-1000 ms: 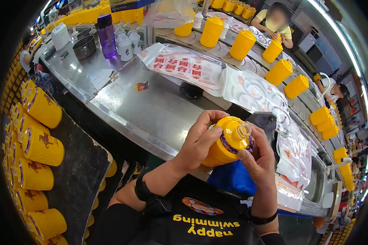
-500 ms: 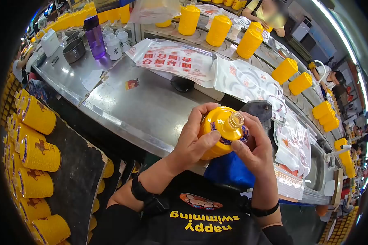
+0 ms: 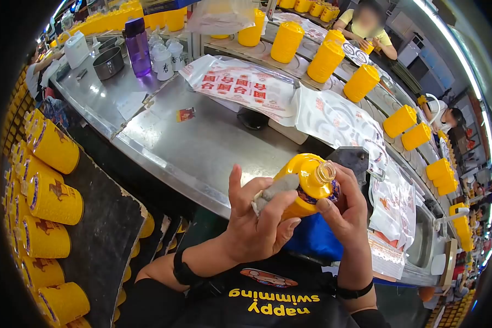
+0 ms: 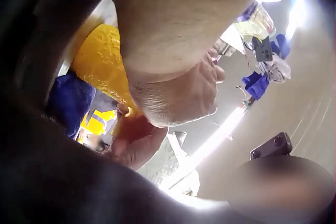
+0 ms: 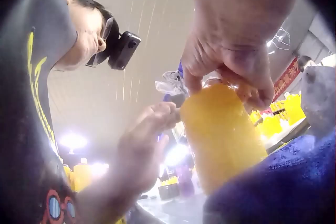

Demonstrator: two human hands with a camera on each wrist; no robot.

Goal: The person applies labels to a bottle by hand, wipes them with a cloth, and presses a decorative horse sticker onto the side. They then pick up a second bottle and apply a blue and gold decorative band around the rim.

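Note:
A yellow bottle (image 3: pixel 292 210) with a clear glass neck and a dark patterned band is tilted in front of the person's body. The right hand (image 3: pixel 349 213) grips its shoulder, thumb and fingers around the band. Against the bottle's other side, the left hand (image 3: pixel 257 229) pinches a grey cloth-like pad (image 3: pixel 279 188) that touches the shoulder. In the right wrist view, the right hand (image 5: pixel 233 56) holds the bottle (image 5: pixel 223 134) from above, and the left hand (image 5: pixel 139 150) is blurred beside it. The left wrist view shows the bottle (image 4: pixel 102 61) partly behind the left hand (image 4: pixel 176 92).
Below the bottle lies blue cloth (image 3: pixel 317 235) by the metal table's edge (image 3: pixel 202 199). Printed plastic sheets (image 3: pixel 240 87) and a dark block (image 3: pixel 350 158) stand beyond. Yellow bottles line the conveyor (image 3: pixel 306 71) and fill the left rack (image 3: pixel 112 229). A purple bottle (image 3: pixel 138 52) stands at back.
The left hand has let go of the bottle's side and now holds the grey pad against it. The right hand keeps its grip. Some conveyor bottles have shifted.

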